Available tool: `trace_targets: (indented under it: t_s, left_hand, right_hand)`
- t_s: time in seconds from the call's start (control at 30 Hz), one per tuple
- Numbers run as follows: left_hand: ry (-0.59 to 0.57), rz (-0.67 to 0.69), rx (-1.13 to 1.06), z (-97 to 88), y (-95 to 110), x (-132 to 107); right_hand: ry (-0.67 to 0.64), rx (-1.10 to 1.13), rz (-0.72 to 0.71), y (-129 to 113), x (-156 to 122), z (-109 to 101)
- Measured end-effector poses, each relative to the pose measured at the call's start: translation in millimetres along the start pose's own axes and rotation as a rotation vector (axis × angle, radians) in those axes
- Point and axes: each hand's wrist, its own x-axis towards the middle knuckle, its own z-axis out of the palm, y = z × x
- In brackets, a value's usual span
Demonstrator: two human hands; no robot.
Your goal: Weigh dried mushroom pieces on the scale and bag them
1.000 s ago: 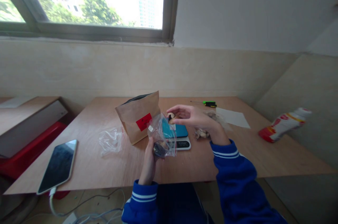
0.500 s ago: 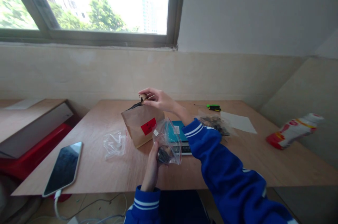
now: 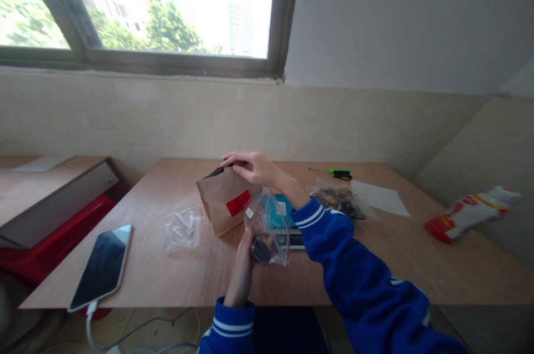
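Hovering at the open top of a brown paper pouch with a red rectangular label [image 3: 217,198], my right hand [image 3: 259,169] has its fingers bent and thumb drawn in close. A small light-brown bit shows between them, but I cannot tell whether they have hold of it. The pouch stands left of the middle of the wooden desk [image 3: 158,276], about midway between the near and far edges.

In front of its lower right side, my left hand [image 3: 245,243] is closed around the left side of a clear plastic zip bag [image 3: 269,226]; its fingers are mostly hidden. Dark and tan pieces [image 3: 262,248] sit in the bag's bottom. Behind that bag I see a flat white device with a teal top [image 3: 287,205], partly covered.

Just left of the pouch lies a crumpled clear plastic bag [image 3: 183,229]. Right of the device is another clear bag of brown and dark pieces [image 3: 342,201], beside a white paper sheet [image 3: 386,198]. Toward the far edge I have a green handle [image 3: 339,170] and a black-and-yellow handle [image 3: 342,176] together. A white-and-red plastic bottle [image 3: 471,212] is near the right edge; a dark-screened phone [image 3: 102,265] with a white cable [image 3: 89,320] lies at the near left corner.
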Motion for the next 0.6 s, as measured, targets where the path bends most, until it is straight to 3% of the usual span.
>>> trace_targets:
  t_s: [0.23, 0.4, 0.6]
  left_hand:
    - [0.011, 0.017, -0.012, -0.1, 0, -2]
    - [0.026, -0.006, -0.021, 2.3, 2, -3]
    - [-0.014, 0.021, -0.041, 3.8, 4, -4]
  right_hand:
    - [-0.084, -0.063, -0.009, -5, -4, 0]
    - [-0.07, -0.317, -0.01, -16, -8, -2]
    - [0.125, -0.2, -0.016, -34, -29, -29]
